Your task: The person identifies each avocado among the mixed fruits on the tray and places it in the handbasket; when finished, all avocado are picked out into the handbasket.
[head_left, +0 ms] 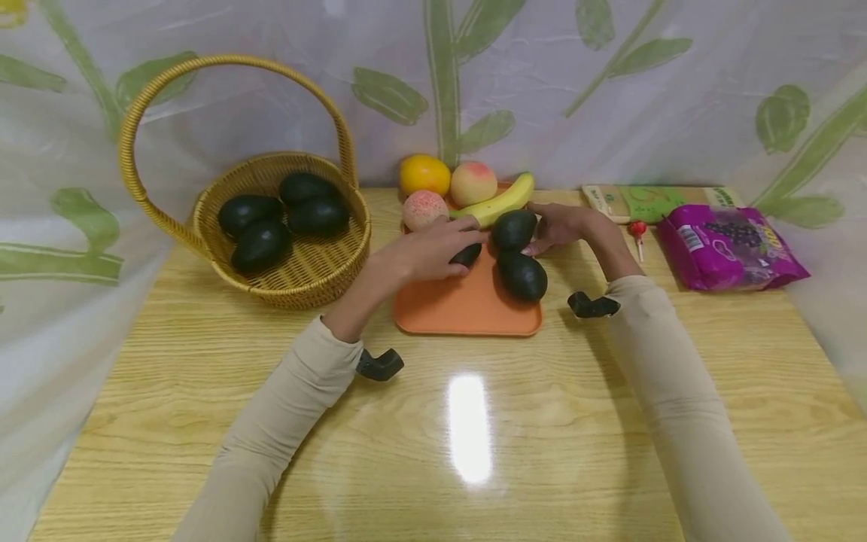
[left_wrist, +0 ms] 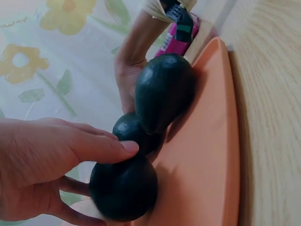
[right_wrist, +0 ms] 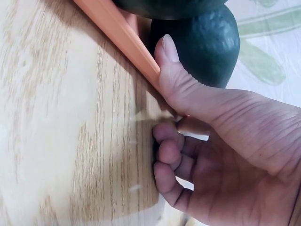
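Note:
On an orange tray (head_left: pixel 467 312) sit two dark green avocados, the far one (head_left: pixel 513 229) touching the near one (head_left: pixel 522 277). My left hand (head_left: pixel 436 248) grips a third avocado (left_wrist: pixel 124 188) at the tray's left side, thumb over its top and fingers around it. At the tray's right rim is my right hand (head_left: pixel 565 226). Its thumb (right_wrist: pixel 176 75) lies over the rim beside the avocados, and the other fingers curl outside the edge; the index fingertip is partly hidden. A banana (head_left: pixel 504 203), two peaches (head_left: pixel 473 184) and an orange-yellow fruit (head_left: pixel 424 176) lie at the tray's back.
A wicker basket (head_left: pixel 339 282) with a tall handle stands at left, holding several avocados (head_left: pixel 262 246). To the right are a red lollipop (head_left: pixel 638 229), a purple grape-printed packet (head_left: pixel 731 248) and a flat green-and-brown package (head_left: pixel 653 202). A patterned curtain (head_left: pixel 542 98) hangs behind the table.

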{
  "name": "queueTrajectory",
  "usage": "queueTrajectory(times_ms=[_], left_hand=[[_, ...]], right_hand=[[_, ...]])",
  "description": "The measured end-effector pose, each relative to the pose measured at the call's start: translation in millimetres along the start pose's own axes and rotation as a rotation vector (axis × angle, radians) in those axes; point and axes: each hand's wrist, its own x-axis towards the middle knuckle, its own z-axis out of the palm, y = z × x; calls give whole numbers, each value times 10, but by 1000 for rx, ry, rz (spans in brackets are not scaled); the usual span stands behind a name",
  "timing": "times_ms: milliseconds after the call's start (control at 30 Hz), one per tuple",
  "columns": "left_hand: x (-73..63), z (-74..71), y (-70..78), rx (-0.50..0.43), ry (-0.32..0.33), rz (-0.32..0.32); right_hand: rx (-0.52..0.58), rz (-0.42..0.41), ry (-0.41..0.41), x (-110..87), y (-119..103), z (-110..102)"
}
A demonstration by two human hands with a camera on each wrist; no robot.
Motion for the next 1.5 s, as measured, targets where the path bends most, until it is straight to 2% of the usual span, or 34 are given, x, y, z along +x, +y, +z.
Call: queueTrajectory(times_ms=[100, 333, 467, 600, 733, 933, 1200, 1367, 1500], left_hand=[[7, 22, 6, 5, -30, -25], [-15, 32, 16, -43, -69, -150], [-24, 7, 23, -44, -85, -166], [-43, -63, 44, -63, -64, -160], [-104, -193, 85, -56, -17, -159], [-287, -407, 130, -63, 78, -178], [-488, -649, 157, -98, 172, -256], [-633, -766, 122, -111, 290, -248], [-758, -840, 82, -117, 389, -266]], right_hand=[[16, -4, -1, -11, -2, 5], [16, 5, 2, -25, -4, 10], [16, 16, 1, -23, 6, 13], [13, 23, 6, -28, -1, 10], [7, 18, 8, -39, -1, 8], [-11, -11, 10, -45, -3, 8], [0, 11, 7, -51, 1, 7], [-2, 9, 6, -55, -2, 13], [-1, 13, 5, -48, -13, 14]])
